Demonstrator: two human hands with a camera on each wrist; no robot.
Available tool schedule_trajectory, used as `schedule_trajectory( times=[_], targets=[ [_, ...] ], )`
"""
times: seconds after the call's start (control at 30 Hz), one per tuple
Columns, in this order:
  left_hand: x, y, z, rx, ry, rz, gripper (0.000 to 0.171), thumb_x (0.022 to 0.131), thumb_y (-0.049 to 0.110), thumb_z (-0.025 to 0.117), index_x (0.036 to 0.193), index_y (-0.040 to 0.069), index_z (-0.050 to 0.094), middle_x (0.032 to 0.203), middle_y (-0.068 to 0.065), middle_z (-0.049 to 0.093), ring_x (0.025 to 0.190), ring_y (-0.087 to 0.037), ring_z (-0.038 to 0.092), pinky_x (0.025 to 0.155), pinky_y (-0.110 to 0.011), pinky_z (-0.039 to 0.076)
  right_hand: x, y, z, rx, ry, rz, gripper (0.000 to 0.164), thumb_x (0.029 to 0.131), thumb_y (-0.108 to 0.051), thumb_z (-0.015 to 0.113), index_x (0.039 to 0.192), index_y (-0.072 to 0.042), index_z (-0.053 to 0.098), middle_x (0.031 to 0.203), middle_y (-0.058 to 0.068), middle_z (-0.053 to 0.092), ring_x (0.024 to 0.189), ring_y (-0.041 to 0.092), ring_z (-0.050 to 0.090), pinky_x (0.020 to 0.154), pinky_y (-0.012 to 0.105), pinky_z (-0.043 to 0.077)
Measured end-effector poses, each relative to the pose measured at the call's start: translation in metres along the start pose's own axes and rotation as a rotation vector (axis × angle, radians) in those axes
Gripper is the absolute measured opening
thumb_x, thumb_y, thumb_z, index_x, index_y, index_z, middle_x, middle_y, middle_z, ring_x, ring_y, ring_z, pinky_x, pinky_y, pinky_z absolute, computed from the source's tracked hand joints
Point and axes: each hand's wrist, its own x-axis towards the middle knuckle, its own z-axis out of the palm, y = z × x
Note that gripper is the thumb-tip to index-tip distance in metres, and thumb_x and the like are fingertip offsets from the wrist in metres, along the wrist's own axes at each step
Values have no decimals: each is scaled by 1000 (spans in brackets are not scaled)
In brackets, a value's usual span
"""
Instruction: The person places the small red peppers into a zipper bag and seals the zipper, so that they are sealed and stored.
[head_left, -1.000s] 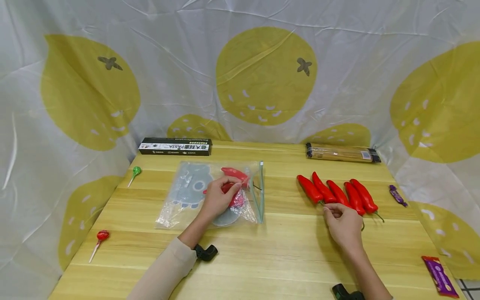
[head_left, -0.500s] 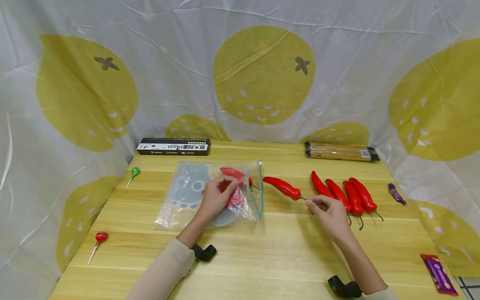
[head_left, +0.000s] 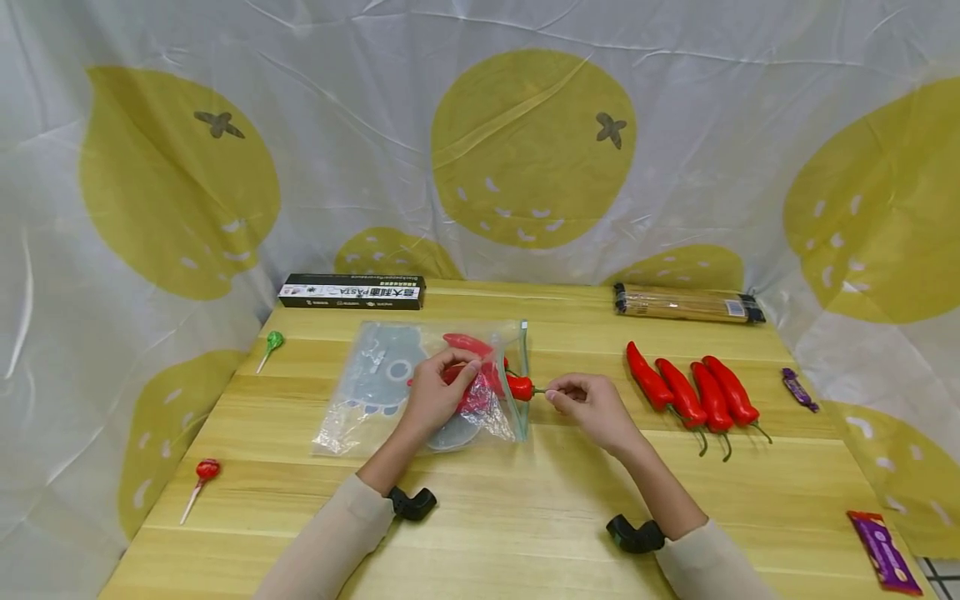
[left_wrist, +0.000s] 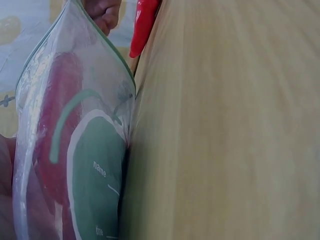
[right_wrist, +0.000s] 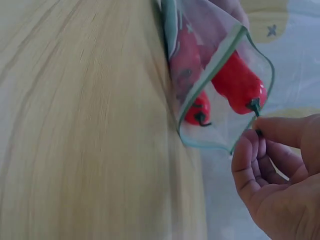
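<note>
A clear zip bag (head_left: 347, 429) with a printed cartoon figure lies on the table, its green-edged mouth facing right. My left hand (head_left: 441, 387) pinches the bag's upper layer, lifting it so the mouth gapes. With thumb and fingers, my right hand (head_left: 596, 410) pinches the stem of a red chili pepper (right_wrist: 241, 87). That pepper's body sits mostly inside the opening; its stem end sticks out. Another red chili pepper (right_wrist: 186, 60) lies lower in the bag, in the right wrist view. Several more red chili peppers (head_left: 678, 392) lie side by side to the right.
At the back stand a black pasta box (head_left: 351, 292) and a pack of noodle-like sticks (head_left: 688, 305). A green lollipop (head_left: 274, 341) and a red lollipop (head_left: 207, 470) lie left. A small purple-wrapped candy (head_left: 798, 390) and a purple snack bar (head_left: 885, 552) lie right.
My right hand has taken the leftmost chili pepper from the row by its stem and carried it left into the bag's mouth. My left hand has kept its place on the bag.
</note>
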Motion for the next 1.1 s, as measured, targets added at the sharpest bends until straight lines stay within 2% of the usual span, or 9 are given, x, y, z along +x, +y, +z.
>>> schedule_trajectory(
  times=[0.13, 0.27, 0.37, 0.47, 0.57, 0.67, 0.87, 1.1],
  targets=[
    [-1, 4, 2, 22, 12, 25, 14, 92, 18, 68, 101, 7, 70, 99, -8, 72, 96, -25, 67, 81, -29, 56, 9, -4, 11, 22, -21, 5, 20, 93, -22, 66, 103, -6, 72, 95, 17, 69, 76, 20, 58, 60, 24, 49],
    [2, -12, 7, 37, 29, 14, 13, 90, 22, 70, 99, 12, 71, 97, -4, 72, 93, -23, 65, 83, -34, 54, 13, -6, 19, 85, 7, 27, 25, 93, -25, 67, 108, -7, 72, 101, 17, 70, 84, 26, 62, 67, 29, 54],
    [5, -26, 9, 40, 25, 6, 15, 90, 30, 70, 99, 17, 71, 97, -1, 72, 93, -19, 64, 84, -35, 53, 11, -5, 22, 236, 19, 66, 34, 96, -25, 62, 121, -2, 64, 113, 21, 66, 98, 34, 65, 82, 39, 57],
    [6, -31, 9, 34, 15, 7, 19, 90, 37, 69, 99, 21, 71, 97, 3, 71, 92, -16, 64, 82, -30, 53, 4, -7, 23, 454, 1, 95, 43, 102, -27, 51, 134, 1, 51, 129, 26, 56, 114, 40, 60, 99, 48, 50],
    [7, -33, 7, 34, 6, 18, 20, 90, 42, 67, 99, 24, 70, 97, 5, 71, 91, -14, 64, 80, -27, 54, -8, -11, 23, 625, -35, 99, 48, 105, -32, 42, 141, -1, 41, 141, 27, 45, 128, 41, 51, 108, 47, 41],
    [6, -33, 5, 42, 0, 30, 20, 90, 43, 66, 100, 25, 70, 97, 6, 71, 92, -13, 64, 80, -25, 54, -19, -14, 22, 705, -46, 91, 50, 105, -36, 40, 143, -2, 37, 147, 27, 39, 134, 40, 45, 109, 42, 39],
    [5, -33, 4, 60, 14, 34, 20, 90, 44, 66, 100, 27, 70, 99, 8, 70, 95, -11, 65, 83, -25, 54, -29, -18, 23, 699, -84, 37, 54, 106, -38, 37, 146, -2, 31, 151, 26, 35, 141, 39, 35, 112, 40, 35],
    [5, -29, 5, 93, 32, 81, 17, 89, 43, 68, 96, 28, 70, 94, 9, 71, 88, -10, 65, 79, -27, 54, -23, -27, 32, 695, -109, -9, 57, 106, -43, 28, 148, -3, 25, 153, 26, 32, 143, 37, 32, 113, 41, 32]
  ],
)
